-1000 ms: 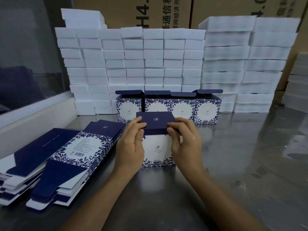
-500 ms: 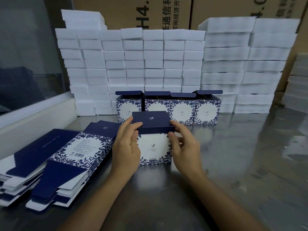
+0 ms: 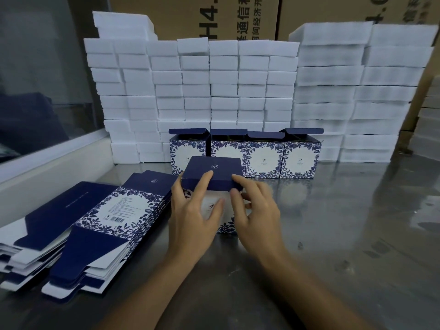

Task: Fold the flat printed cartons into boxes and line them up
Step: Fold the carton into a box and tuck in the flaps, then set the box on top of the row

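**Two hands on a half-closed carton**

Two hands spread loosely over one folded carton (image 3: 215, 186) standing on the steel table (image 3: 333, 234). Left hand (image 3: 190, 217) open, fingers fanned, fingertips (image 3: 209, 173) resting on the navy lid's front edge, thumb across the white printed front. Right hand (image 3: 257, 210) likewise open, index tip touching the lid's front right corner, other fingers curled loosely beside the box's right side; no firm grasp by either, only contact. Lid folded down flat on top.

Just behind, touching or nearly so, a row of four finished boxes (image 3: 245, 156) side by side, lids raised. Left of the hands, two overlapping stacks of flat printed cartons (image 3: 100, 222), fanned out. Farther back, a wall of stacked white foam blocks (image 3: 214, 86), with brown printed shipping cartons (image 3: 238, 17) behind those.
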`<state>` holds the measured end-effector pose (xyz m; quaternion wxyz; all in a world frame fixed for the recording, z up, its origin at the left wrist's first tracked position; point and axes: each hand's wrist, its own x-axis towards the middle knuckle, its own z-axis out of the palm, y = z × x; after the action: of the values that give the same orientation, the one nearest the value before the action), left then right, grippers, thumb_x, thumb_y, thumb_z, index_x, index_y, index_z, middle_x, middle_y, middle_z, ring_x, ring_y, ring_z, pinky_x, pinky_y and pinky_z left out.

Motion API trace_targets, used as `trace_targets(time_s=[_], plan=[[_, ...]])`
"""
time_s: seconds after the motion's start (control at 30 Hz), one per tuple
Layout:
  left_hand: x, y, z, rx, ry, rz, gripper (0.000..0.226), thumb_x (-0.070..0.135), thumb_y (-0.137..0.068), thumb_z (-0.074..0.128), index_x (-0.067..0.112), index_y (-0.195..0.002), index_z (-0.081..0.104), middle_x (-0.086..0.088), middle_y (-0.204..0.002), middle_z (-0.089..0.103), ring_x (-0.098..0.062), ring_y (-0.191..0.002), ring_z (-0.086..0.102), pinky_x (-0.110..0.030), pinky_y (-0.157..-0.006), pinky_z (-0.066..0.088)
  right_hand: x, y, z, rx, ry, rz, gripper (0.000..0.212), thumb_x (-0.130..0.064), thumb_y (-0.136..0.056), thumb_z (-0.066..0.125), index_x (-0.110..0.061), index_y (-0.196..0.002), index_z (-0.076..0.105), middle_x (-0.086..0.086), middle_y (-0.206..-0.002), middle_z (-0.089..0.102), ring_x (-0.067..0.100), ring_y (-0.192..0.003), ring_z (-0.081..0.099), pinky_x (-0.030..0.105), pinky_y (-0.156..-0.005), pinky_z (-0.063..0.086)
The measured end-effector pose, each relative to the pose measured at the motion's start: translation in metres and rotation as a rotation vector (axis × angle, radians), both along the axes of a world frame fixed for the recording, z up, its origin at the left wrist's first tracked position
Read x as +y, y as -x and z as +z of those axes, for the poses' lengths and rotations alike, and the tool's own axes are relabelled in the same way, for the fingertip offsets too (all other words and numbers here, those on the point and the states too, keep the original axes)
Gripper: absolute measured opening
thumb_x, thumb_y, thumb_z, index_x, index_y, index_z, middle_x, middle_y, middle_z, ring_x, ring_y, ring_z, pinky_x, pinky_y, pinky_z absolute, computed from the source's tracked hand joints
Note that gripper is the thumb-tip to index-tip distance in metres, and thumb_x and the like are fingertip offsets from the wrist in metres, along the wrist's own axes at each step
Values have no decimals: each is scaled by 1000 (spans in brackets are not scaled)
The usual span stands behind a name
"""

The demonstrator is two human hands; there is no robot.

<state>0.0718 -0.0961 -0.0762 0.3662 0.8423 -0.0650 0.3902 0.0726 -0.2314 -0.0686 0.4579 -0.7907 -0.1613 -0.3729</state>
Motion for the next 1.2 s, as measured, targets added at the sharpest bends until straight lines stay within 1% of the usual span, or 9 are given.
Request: trace_targets(time_s=[0.13,0.3,0.43,0.6,0.73,0.93,1.07,1.13,1.2], plan=[[1,1,-1,-100,-66,-15,67,17,-81,75,35,-141,50,-12,-133,42,-30,-120,52,-39,-87,54,2,2,-2,73,65,-41,59,-46,-90,68,-30,-143,49,-5,-131,50,5,-107,56,25,-81,48],[-4,2,-4,-146,-82,-163,81,-14,-73,59,28,-141,50,1,-130,44,-11,-128,46,-23,-95,47,-1,-3,-7,216,73,-48,102,-78,-65,62,-55,-151,11,-2,-146,30,17,-127,49,37,-90,52],[-10,1,-10,-80,-50,-334,91,-19,-70,49,29,-147,42,5,-138,46,-11,-132,47,-32,-101,47,-7,-10,-13,241,0,-123,123,-79,-54,70,-57,-148,-7,4,-150,23,25,-137,36,41,-98,45],[-19,-5,-17,26,62,-445,96,-16,-75,48,44,-148,31,15,-141,46,-11,-125,52,-44,-90,55,-9,-17,-15,260,-12,-234,134,-62,-55,85,-51,-148,-11,11,-157,14,34,-142,26,55,-100,45],[-19,-8,-20,59,66,-466,95,-11,-78,53,51,-145,29,17,-140,48,-11,-117,57,-39,-88,56,-15,-22,-15,319,76,-264,145,-54,-54,90,-57,-142,-25,8,-160,6,36,-143,26,58,-99,45],[-17,-7,-22,129,-19,-448,90,9,-80,61,57,-145,20,23,-141,46,4,-115,54,-29,-90,54,-22,-26,-16,310,120,-272,146,-56,-54,85,-62,-135,-36,13,-147,23,40,-127,40,57,-92,49],[-7,-22,-26,367,-242,-222,49,33,-85,60,45,-128,39,12,-124,61,-20,-115,57,-35,-94,38,-25,-28,-18,261,55,-259,141,-56,-52,83,-64,-138,-28,13,-145,26,39,-128,38,52,-97,47],[-1,-32,-26,423,-345,-85,21,41,-89,57,37,-109,51,9,-111,61,-21,-109,58,-32,-86,28,-32,-31,-14,215,-14,-264,139,-54,-53,85,-61,-146,-18,12,-146,26,38,-130,37,51,-100,45],[2,-41,-27,431,-368,-52,19,45,-91,54,33,-106,56,9,-108,58,-18,-104,57,-33,-90,31,-43,-36,-6,122,-29,-284,137,-49,-56,87,-53,-152,-10,13,-145,27,33,-128,37,47,-102,42]])
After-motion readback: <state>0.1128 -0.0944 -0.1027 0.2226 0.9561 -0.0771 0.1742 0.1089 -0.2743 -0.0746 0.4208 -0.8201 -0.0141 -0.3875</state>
